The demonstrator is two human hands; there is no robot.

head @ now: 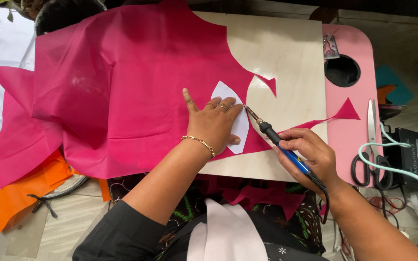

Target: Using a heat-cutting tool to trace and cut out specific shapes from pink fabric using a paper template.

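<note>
On the counter (286, 58) my left hand (212, 124) lies open, pinning the white template (240, 126) onto pink fabric (136, 87); right hand (310, 153) gripped shut around the hot cutter (276, 140), tip at template edge, most of outline uncut

Magenta fabric (136, 87), white paper template (238, 126), blue-handled tool (286, 151) (black grip), orange cloth (25, 193), pink tray (351, 130).

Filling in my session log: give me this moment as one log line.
left hand: flat on white template | right hand: grips hot cutting pen, tip at template edge | under: pink fabric on wooden board
</note>
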